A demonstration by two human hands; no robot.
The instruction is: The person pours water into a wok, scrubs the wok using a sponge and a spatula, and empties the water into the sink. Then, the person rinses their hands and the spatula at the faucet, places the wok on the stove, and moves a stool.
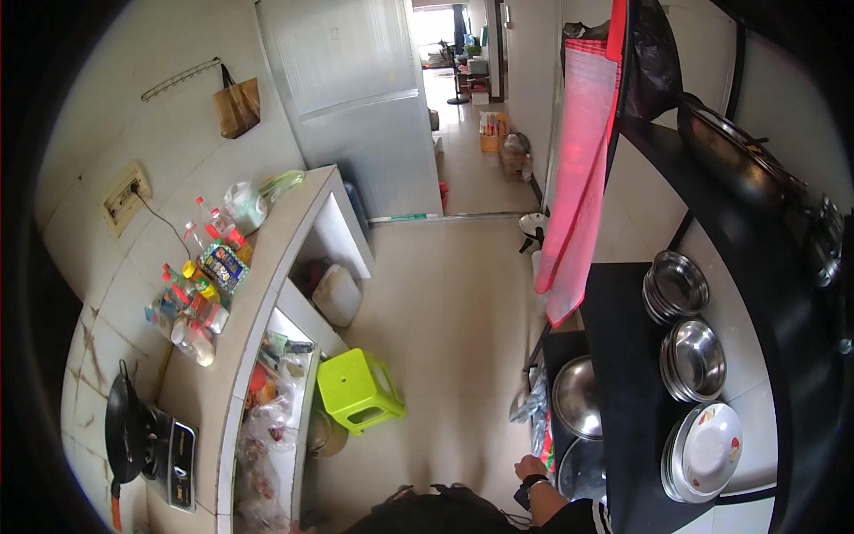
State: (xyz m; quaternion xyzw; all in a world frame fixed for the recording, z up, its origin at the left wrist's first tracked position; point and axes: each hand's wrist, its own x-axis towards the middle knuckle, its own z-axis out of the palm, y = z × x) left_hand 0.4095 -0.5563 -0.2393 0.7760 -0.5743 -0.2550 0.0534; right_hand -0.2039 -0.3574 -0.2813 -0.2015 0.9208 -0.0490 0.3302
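My right hand (pixel 531 467) is low in the head view, beside the rack at the right, with a dark band (pixel 535 481) around the wrist. Its fingers look curled in, and whatever they may hold is hidden. Nearest to it are a clear plastic bag (pixel 539 409) and metal lids (pixel 578 398) standing on the lower shelf; I cannot tell whether it touches them. Of my left hand (pixel 303 529), only a small patch shows at the bottom edge, by the left cabinet, and its fingers are out of sight.
A green stool (pixel 358 389) stands on the floor by the left counter (pixel 258 303), which bears bottles (pixel 212 267) and a stove (pixel 182 463) with a wok (pixel 124 427). Steel bowls (pixel 698 360) and plates (pixel 707 449) sit on the black rack. A pink cloth (pixel 578 178) hangs near the doorway.
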